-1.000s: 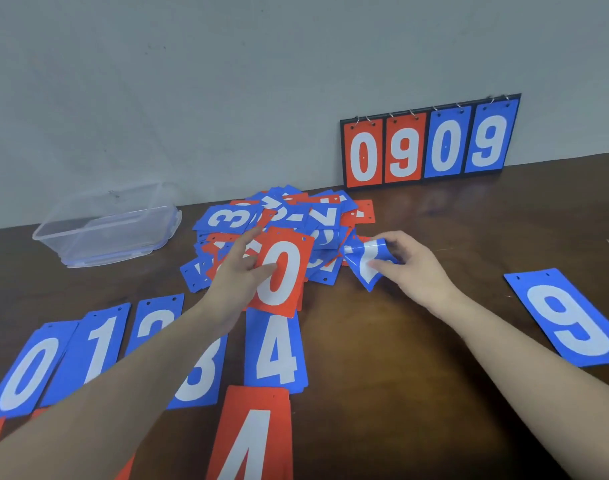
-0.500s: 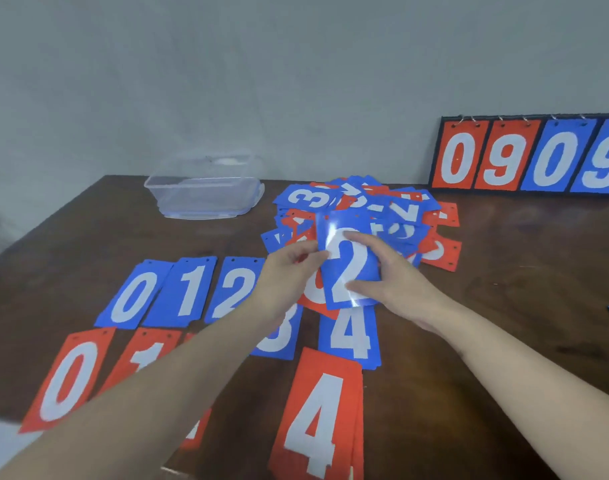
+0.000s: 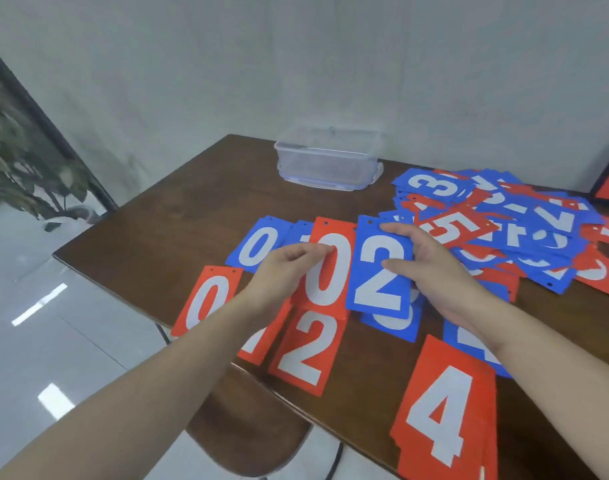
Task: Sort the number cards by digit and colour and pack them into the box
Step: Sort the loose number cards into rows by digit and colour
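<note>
While a dark brown wooden table [image 3: 199, 188] fills most of the head view, a red 0 card [image 3: 325, 268] is pinched at its left edge by the left hand [image 3: 289, 268], and a blue 2 card [image 3: 379, 268] is gripped at its right edge by the right hand [image 3: 431, 265]. The two cards are held side by side above sorted rows: a blue 0 [image 3: 258, 245], a red 0 [image 3: 206, 301], a red 2 [image 3: 308, 351], a red 4 [image 3: 441, 417]. An unsorted pile of cards [image 3: 504, 223] is spread at right. A clear plastic box [image 3: 327, 159] is seen at the table's far edge, against a pale grey wall [image 3: 296, 64]. Glossy light floor tiles [image 3: 53, 323] and a plant [image 3: 26, 161] are seen at left; a chair seat [image 3: 247, 441] is tucked under the near edge.
</note>
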The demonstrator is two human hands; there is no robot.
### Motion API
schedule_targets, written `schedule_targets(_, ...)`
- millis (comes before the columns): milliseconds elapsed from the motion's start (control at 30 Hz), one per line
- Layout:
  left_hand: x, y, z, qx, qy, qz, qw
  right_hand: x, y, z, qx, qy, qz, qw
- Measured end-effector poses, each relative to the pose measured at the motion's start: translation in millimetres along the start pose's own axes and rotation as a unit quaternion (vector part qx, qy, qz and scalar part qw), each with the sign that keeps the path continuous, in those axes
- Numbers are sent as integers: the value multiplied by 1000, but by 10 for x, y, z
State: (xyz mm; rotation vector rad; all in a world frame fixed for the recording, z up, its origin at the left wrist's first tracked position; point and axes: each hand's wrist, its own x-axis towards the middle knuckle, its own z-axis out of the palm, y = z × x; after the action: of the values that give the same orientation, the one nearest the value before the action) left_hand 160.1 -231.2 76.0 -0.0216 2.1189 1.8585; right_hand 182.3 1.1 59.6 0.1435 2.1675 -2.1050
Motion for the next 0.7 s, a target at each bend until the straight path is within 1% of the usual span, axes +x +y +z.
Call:
schedule_targets(133,-86,-160,-686,30,97,8,995,129,41,280,-26,-23,5,999)
schedule_targets(167,-115,-191,-841,55,116,5,992,157,59,356,-39,-32,8,999)
schedule_targets(233,-170,-277,-1128,137,145,11,980,215,106,508,-68,-36,0,997)
schedule_targets(333,-187,-470,-1442,270,167,33,948,235,127,744,-85,-17,-5,996)
schedule_targets(467,-91,-745,-1722,369,167,27,914,262,150,966,-126,-6,12,992)
schedule_targets(600,2,-889,-1829,479,169,79,858,297,110,1009,-92,-4,20,996)
schedule_targets(700,69,-907,-1881,545,187,75,814,348,48,917,-74,28,23,997)
